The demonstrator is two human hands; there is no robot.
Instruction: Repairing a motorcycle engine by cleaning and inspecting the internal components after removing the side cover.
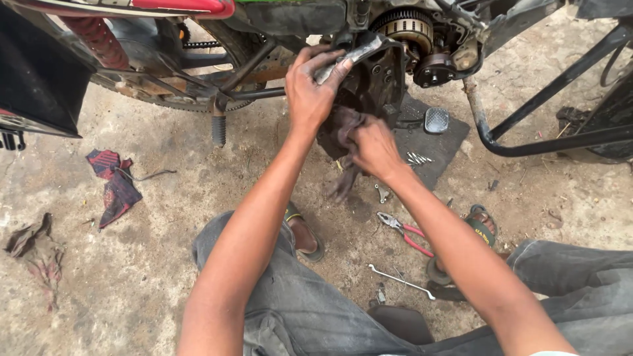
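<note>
A motorcycle stands in front of me with its engine side opened, the round clutch pack (403, 26) exposed. My left hand (311, 84) grips the top of a dark engine side cover (372, 79), its fingers wrapped over a grey metal edge. My right hand (370, 146) presses a dirty brown rag (343, 128) against the lower part of that cover. The rag's tail hangs down toward the ground below my right hand.
Red-handled pliers (409, 234), a thin spanner (401, 281) and several bolts (418, 158) lie on the dirt by a dark mat (442, 148). Cloth scraps (115, 181) lie at left. The footpeg (218, 125) and black frame tubes (560, 142) stand close by.
</note>
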